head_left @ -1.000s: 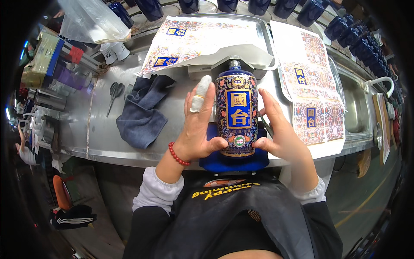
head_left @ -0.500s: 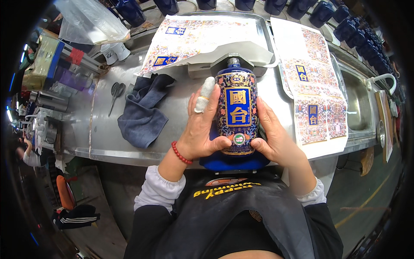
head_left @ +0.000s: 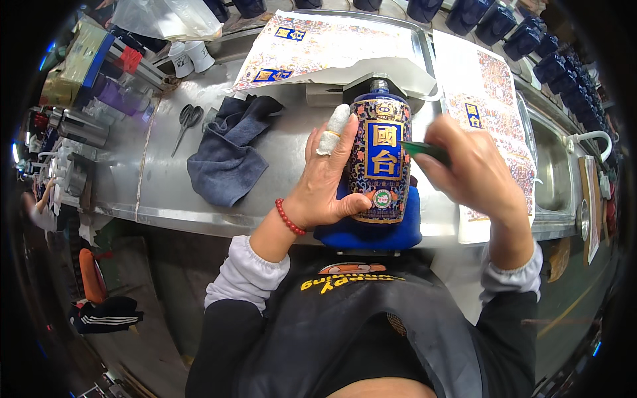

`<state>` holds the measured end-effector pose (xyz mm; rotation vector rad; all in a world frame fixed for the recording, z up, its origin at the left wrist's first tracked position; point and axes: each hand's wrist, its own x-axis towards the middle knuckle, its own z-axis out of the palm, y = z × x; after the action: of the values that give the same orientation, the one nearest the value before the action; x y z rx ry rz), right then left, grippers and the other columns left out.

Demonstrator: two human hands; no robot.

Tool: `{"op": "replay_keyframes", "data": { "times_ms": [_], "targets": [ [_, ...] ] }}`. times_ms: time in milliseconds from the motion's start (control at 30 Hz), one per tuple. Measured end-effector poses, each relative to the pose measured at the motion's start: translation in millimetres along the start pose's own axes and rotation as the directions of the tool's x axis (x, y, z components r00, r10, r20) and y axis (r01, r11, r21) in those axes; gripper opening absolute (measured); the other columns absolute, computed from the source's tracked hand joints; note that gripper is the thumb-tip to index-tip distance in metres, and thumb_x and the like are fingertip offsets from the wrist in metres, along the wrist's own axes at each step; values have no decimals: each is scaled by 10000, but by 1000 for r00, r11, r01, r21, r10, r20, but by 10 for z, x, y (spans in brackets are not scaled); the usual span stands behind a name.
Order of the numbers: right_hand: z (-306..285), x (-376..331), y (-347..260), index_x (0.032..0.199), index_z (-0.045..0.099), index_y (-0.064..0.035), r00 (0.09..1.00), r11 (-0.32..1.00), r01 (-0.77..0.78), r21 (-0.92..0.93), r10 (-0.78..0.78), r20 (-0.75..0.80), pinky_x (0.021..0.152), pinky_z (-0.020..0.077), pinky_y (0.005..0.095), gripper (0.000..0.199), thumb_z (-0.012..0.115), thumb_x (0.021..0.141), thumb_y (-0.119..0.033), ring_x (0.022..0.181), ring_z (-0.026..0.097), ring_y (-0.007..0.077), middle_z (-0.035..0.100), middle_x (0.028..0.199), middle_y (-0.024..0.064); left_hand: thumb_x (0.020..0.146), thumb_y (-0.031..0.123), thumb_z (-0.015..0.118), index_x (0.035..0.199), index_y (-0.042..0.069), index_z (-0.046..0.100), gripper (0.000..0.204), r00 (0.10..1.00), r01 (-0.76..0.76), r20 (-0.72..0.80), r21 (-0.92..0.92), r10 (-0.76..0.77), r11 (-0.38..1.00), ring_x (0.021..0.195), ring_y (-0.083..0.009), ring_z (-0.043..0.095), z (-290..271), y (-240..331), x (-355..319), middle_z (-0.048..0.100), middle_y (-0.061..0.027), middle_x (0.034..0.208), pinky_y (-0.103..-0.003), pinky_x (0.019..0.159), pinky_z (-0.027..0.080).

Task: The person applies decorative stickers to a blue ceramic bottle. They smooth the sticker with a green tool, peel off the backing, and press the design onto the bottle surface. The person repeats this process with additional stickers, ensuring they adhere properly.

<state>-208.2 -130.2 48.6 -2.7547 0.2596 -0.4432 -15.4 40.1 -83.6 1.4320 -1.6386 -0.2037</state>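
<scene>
A dark blue bottle (head_left: 381, 189) with an ornate floral wrap and a blue-and-gold front panel lies with its neck pointing away from me. It rests on a blue cloth-covered pad (head_left: 368, 237), its neck end by a dark angular holder (head_left: 355, 88). My left hand (head_left: 322, 176) steadies the bottle from the left, with its thumb on the lower front and its fingers along the side. A white wrapping covers one fingertip. My right hand (head_left: 474, 169) is closed on a flat green scraper (head_left: 426, 151), whose tip meets the bottle's right edge. Part of the scraper is hidden by the fingers.
A crumpled dark cloth (head_left: 229, 162) and scissors (head_left: 188, 123) lie left on the metal worktop (head_left: 162, 192). Printed wrap sheets (head_left: 318, 46) lie on a tray behind the bottle, and another sheet (head_left: 488, 73) lies right, near a sink (head_left: 554, 186). Several blue bottles (head_left: 494, 25) line the back.
My right hand has left the bottle's right side and now brings a green scraper to its edge. My left hand stays on the bottle. The whole view has shifted slightly.
</scene>
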Motion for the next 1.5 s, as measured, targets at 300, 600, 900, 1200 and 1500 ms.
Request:
{"op": "replay_keyframes", "data": {
  "times_ms": [300,600,900,1200,1500],
  "targets": [
    [-35,698,-521,671,546,-128,795,879,472,-73,-388,467,757,443,367,225,752,745,-180,641,601,193,546,679,8,797,883,487,1602,-37,-10,1320,995,48,85,-49,-44,998,1516,-475,155,37,-33,-86,175,-321,1629,-568,1212,17],
    [116,455,-428,769,605,-151,790,840,535,86,-534,301,787,453,408,142,736,714,-150,760,573,196,488,744,23,783,898,480,1583,-88,-2,1358,992,115,59,-92,-110,989,1502,-484,176,-48,80,-285,166,-345,1617,-576,1211,48],
    [268,-326,-173,916,720,-98,961,901,278,333,-258,-103,696,464,344,200,819,747,-141,740,590,206,578,766,21,682,641,793,1594,52,270,1205,996,-60,79,247,42,967,1468,-467,230,-139,445,-41,292,-261,1591,-665,1171,63],
    [882,-1018,-6,1069,634,-21,771,462,-146,875,607,-192,715,462,186,196,665,1012,-206,821,556,38,646,916,-10,687,494,851,1565,150,394,1048,999,-6,43,243,-5,970,1468,-470,293,65,519,-137,425,-171,1555,-670,1184,96],
    [857,-983,-55,1169,616,-4,746,419,-141,897,640,-182,775,502,223,172,599,1025,-96,910,608,89,675,1076,60,752,392,816,1476,171,528,810,980,-196,111,479,163,856,1475,-412,337,19,651,-81,457,-203,1536,-548,1237,53]
  ]
}}
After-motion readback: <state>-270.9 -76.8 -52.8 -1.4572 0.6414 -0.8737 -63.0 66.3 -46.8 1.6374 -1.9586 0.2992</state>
